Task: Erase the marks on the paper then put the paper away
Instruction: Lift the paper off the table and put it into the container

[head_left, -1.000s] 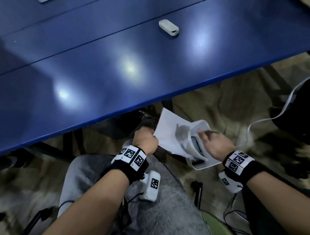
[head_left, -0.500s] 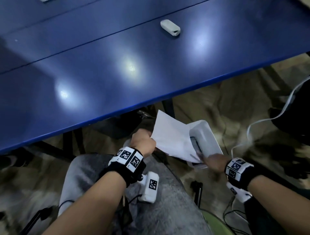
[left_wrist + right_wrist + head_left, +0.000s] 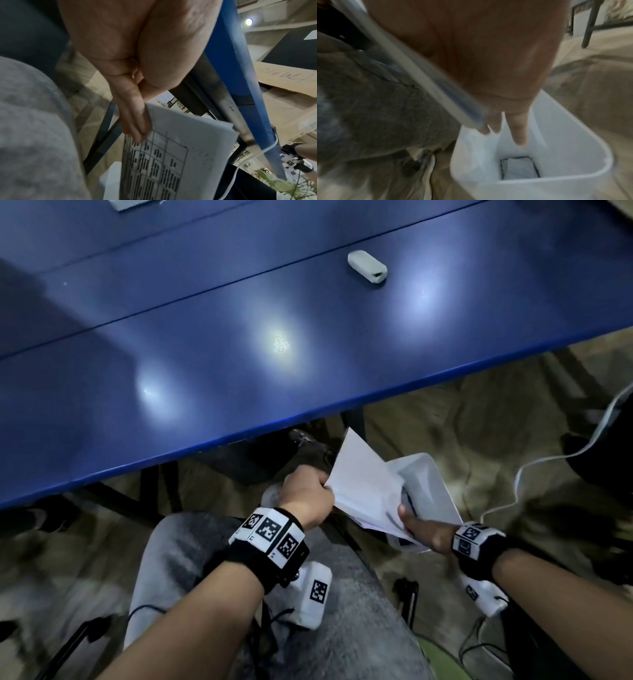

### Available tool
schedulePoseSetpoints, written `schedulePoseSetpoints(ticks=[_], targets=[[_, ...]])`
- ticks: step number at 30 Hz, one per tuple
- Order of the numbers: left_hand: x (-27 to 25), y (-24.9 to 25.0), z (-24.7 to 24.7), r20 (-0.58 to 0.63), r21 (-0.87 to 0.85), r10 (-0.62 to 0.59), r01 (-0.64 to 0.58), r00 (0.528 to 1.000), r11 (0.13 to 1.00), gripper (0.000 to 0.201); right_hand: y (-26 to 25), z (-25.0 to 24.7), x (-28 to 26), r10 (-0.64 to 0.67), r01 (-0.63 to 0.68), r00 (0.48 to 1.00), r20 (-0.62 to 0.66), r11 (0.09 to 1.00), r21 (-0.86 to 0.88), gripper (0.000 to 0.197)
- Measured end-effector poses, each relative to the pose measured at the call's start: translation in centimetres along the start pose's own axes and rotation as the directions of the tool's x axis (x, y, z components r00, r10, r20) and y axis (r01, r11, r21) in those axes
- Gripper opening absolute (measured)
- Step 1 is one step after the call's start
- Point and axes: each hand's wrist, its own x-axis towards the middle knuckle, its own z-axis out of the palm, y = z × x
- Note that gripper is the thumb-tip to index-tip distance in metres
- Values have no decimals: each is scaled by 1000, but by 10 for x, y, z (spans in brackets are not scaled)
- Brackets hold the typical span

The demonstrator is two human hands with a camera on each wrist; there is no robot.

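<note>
Below the desk, both hands, left hand (image 3: 310, 496) and right hand (image 3: 426, 530), pinch the paper (image 3: 364, 489) over a white bin (image 3: 440, 491); lowering it edge-first should avoid snagging the rim.

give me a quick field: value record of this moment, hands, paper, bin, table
left hand: left hand pinches the paper's left edge
right hand: right hand holds the paper's lower right edge, fingers extended over the bin
paper: paper held below the table edge, above the bin mouth; printed grid on its underside
bin: white bin on the floor beside the person's right leg
table: blue table carries a small white eraser
</note>
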Motion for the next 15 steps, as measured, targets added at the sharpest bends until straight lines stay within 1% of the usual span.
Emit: schedulePoseSetpoints(ticks=[1, 2, 3, 4, 5, 6, 7, 8, 9, 10, 11, 12, 14, 15], targets=[[0, -4, -2, 11, -17, -13, 13, 1000, 1000, 18, 1, -8, -2, 52, -58, 998, -44, 987, -151, 75], [1, -9, -5, 11, -23, -12, 12, 1000, 1000, 18, 2, -17, -3, 68, -109, 987, -148, 949, -295, 72], [1, -11, -9, 9, -35, -18, 18, 1000, 999, 17, 1, -29, -4, 47, -146, 965, -259, 914, -378, 68], [1, -16, -14, 9, -51, -19, 19, 1000, 999, 16, -2, -40, -5, 15, -157, 936, -353, 912, -380, 62], [0, -19, -19, 12, -80, -35, 36, 999, 996, 17, -3, -50, -2, 6, -152, 914, -405, 932, -328, 56], [0, -23, -24, 9, -115, -36, 37, 999, 993, 18, -7, -57, -1, 15, -110, 901, -433, 974, -196, 50], [-2, -26, -29, 12, -142, -42, 43, 999, 989, 14, -13, -60, -3, 30, -56, 897, -442, 997, -45, 46], [-2, -30, -32, 7, -172, -37, 38, 999, 984, 10, -20, -60, -4, 34, 7, 891, -452, 996, 89, 44], [-6, -33, -37, -9, -189, -37, 35, 999, 981, 7, -30, -57, -10, 23, 66, 883, -469, 983, 172, 43], [-9, -39, -41, -33, -210, -26, 18, 999, 977, 8, -38, -52, -16, -2, 106, 872, -489, 977, 185, 42], [-15, -43, -47, -61, -240, -27, 12, 998, 971, 14, -50, -48, -26, -58, 160, 849, -525, 976, 151, 44], [-18, -49, -50, -82, -295, -22, -3, 996, 955, 17, -57, -46, -35, -157, 232, 818, -553, 970, 69, 49], [-34, -57, -63, -115, -398, -10, -37, 993, 917, 15, -78, -38, -59, -315, 339, 776, -546, 939, -58, 54], [-45, -61, -71, -120, -431, -13, -41, 993, 902, 14, -86, -36, -71, -310, 357, 776, -550, 934, -22, 49]])
